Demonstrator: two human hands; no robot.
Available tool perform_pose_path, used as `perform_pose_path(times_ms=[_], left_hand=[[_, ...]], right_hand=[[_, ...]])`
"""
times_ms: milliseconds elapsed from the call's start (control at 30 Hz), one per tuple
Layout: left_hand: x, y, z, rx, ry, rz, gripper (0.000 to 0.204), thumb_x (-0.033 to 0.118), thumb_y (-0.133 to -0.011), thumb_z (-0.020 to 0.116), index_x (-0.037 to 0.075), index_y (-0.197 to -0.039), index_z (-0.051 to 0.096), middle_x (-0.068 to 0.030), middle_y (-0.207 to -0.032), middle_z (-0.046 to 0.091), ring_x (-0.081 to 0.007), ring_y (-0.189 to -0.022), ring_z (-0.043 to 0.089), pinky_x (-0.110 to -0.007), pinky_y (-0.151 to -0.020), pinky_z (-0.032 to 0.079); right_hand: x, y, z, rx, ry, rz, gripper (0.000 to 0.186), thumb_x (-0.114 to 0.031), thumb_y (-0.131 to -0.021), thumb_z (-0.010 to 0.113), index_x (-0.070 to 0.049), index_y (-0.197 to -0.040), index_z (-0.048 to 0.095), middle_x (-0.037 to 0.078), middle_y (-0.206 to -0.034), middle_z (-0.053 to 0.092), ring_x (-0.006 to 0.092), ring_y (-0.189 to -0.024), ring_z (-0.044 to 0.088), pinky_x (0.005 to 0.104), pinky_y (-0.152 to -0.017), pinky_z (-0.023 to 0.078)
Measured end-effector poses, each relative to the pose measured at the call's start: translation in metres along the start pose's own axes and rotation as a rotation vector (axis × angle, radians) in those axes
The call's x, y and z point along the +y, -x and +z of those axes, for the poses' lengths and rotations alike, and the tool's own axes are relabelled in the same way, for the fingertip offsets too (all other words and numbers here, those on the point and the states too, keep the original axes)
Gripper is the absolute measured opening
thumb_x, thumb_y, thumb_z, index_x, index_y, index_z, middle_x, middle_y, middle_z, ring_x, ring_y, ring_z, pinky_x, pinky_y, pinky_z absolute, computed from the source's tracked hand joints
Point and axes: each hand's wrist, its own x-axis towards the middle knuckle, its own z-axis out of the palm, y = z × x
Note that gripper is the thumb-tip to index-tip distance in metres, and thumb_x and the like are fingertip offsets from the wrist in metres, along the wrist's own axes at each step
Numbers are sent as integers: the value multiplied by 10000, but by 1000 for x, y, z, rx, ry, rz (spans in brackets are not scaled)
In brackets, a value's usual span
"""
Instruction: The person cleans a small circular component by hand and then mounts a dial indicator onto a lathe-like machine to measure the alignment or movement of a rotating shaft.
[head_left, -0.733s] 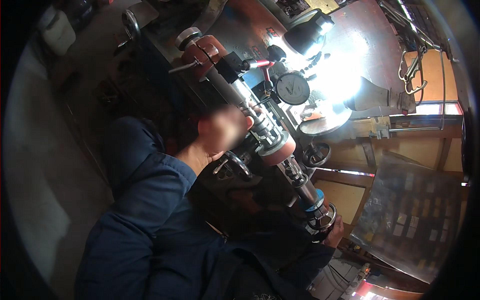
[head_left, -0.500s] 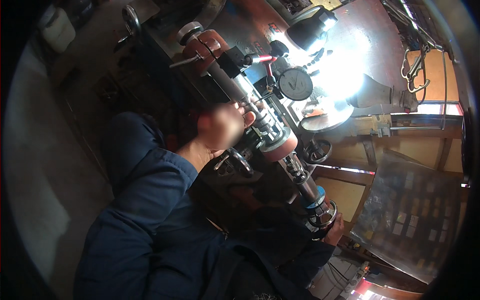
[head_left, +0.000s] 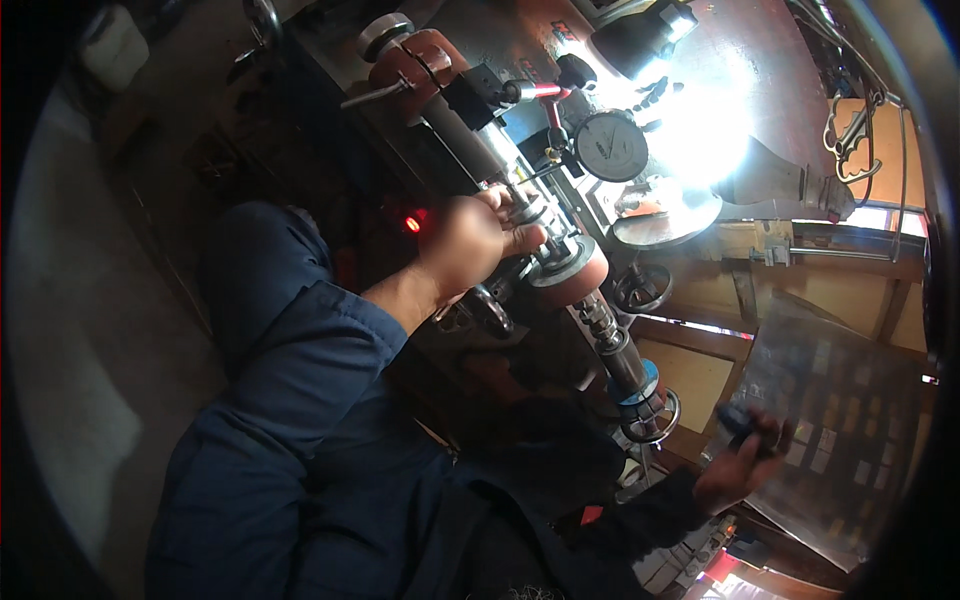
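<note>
Your left grip (head_left: 468, 238): curled round lobed metal shaft (head_left: 552, 223) | likely heavy, rigid; hold mid-length | right grip (head_left: 740, 474): apparently round blurred dark object (head_left: 735, 418)

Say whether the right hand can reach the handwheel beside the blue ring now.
Probably yes: the right hand is near the handwheel, with nothing visibly between them. A blurred dark object in that hand could hamper the grip.

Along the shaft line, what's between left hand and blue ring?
A reddish collar, then a stepped metal shaft and grey cylinder, shown in the head view.
</note>
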Motion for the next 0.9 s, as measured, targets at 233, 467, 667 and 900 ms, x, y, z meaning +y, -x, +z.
perform_pose_path(times_ms=[233, 467, 667, 900], left_hand=[[0, -6, -4, -129, 106, 93, 279, -76, -875, 611, 21, -1135, 590, -72, -1112, 650, -152, -1071, 610, -305, -996, 464], [-8, -7, -10, -32, 121, -21, 330, -74, -878, 622, 35, -1187, 588, -19, -1055, 642, -100, -990, 601, -267, -929, 462], [-6, -6, -6, 69, -40, -7, 244, -97, -861, 615, 15, -1077, 598, -25, -1018, 621, -97, -954, 568, -252, -867, 473], [8, 1, 0, 24, -47, 29, 321, -183, -808, 417, 36, -943, 608, -10, -982, 575, -108, -897, 544, -281, -857, 467]], right_hand=[[-44, -2, 184, -335, -156, -331, 348, -64, -882, 579, 36, -1201, 481, 251, -1117, 610, 342, -1006, 642, 420, -845, 559], [-39, 7, 262, -674, 240, -505, 411, -18, -830, 681, -20, -1201, 503, 154, -1106, 651, 246, -952, 673, 333, -802, 546], [-31, 24, 289, -644, 311, -683, 403, -138, -863, 703, -35, -1202, 512, 140, -1086, 657, 261, -918, 679, 352, -779, 542], [-50, 35, 301, -636, -69, -609, 384, -153, -893, 662, -23, -1213, 494, 159, -1065, 667, 279, -915, 682, 357, -765, 549]])
